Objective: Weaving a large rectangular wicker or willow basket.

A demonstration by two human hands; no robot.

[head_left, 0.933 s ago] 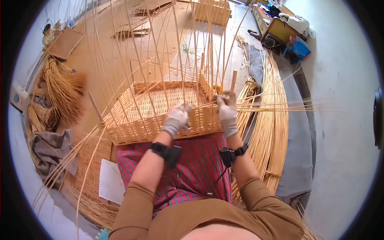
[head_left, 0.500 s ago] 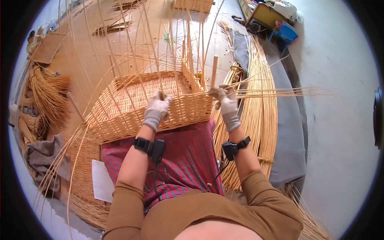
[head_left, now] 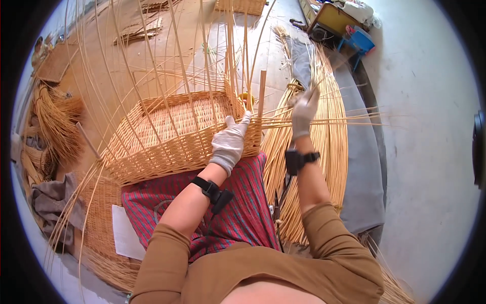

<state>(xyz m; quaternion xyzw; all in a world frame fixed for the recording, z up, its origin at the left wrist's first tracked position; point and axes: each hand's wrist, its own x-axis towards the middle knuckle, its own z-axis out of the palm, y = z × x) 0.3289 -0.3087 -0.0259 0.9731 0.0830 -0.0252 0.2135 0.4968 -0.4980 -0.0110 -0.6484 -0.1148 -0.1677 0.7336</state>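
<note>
A pale wicker basket (head_left: 126, 157), with tall upright rods, rests tilted on a striped red-blue cloth (head_left: 147, 202) over my lap. Loose rods stick out from both ends of it. My left hand (head_left: 229, 139), in a whitish glove, grips the near rim by the right corner, where a wooden stick (head_left: 261, 91) stands upright. Out to the right, my gloved right hand (head_left: 304, 111) is raised over a long bundle of rods (head_left: 329, 177). Its fingers are bunched and blurred; what they hold is unclear. Both wrists carry black strapped devices.
At left lie bushy fibre bundles (head_left: 55, 121), grey cloth (head_left: 53, 207), a woven panel (head_left: 96, 218) and a white sheet (head_left: 126, 233). At the back are flat stacks (head_left: 136, 30) and another basket (head_left: 238, 5). A dark mat (head_left: 364, 177), blue stool (head_left: 359, 43) and cluttered yellow furniture (head_left: 331, 20) line the right.
My left hand has moved right along the rim toward the corner. My right hand has left the corner, moving right and up. The basket sits slightly further left in view.
</note>
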